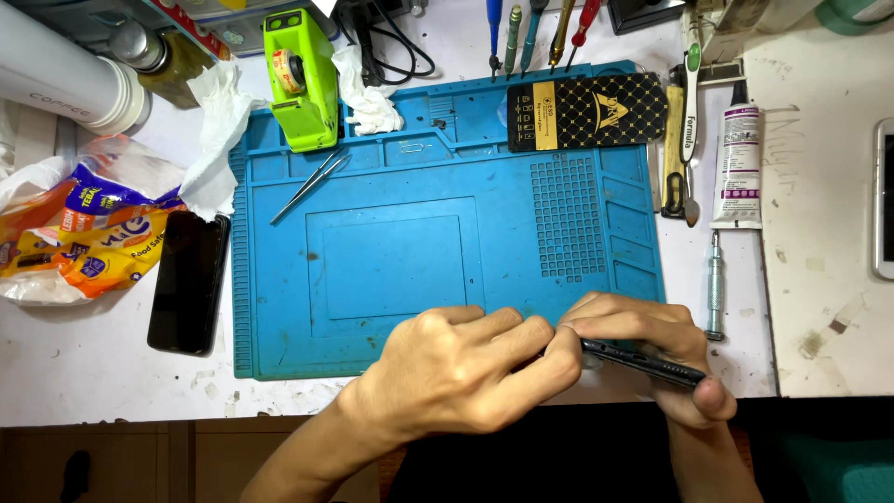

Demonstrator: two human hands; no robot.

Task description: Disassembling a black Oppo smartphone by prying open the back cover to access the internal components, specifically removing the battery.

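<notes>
Both hands meet at the near edge of the blue silicone work mat [391, 251], which lies on the white counter [112, 382]. Right hand [652, 349] grips a thin black phone [643, 361] edge-up, fingers curled over its top edge and thumb under its right end, just off the mat's near right corner. Left hand [466, 373] is closed, with its fingertips pinched against the left end of the phone; what lies between those fingertips is too small to tell.

Left of the mat, a second black phone with a dark glass face [189, 281] lies flat on the counter, and beyond it sits a crumpled orange and blue snack bag [84, 242]. Right of the mat rests a slim silver metal screwdriver handle [714, 284], with a white tube of glue [738, 168] farther back.

On the mat's far left part lie steel tweezers [312, 186], and a lime-green plastic tool [300, 79] stands at its far left corner beside a wad of white tissue [368, 93]. A black quilted-pattern card with gold print [587, 114] lies across the mat's far right corner. Behind the mat's far edge stand several screwdrivers with coloured handles [535, 33].
</notes>
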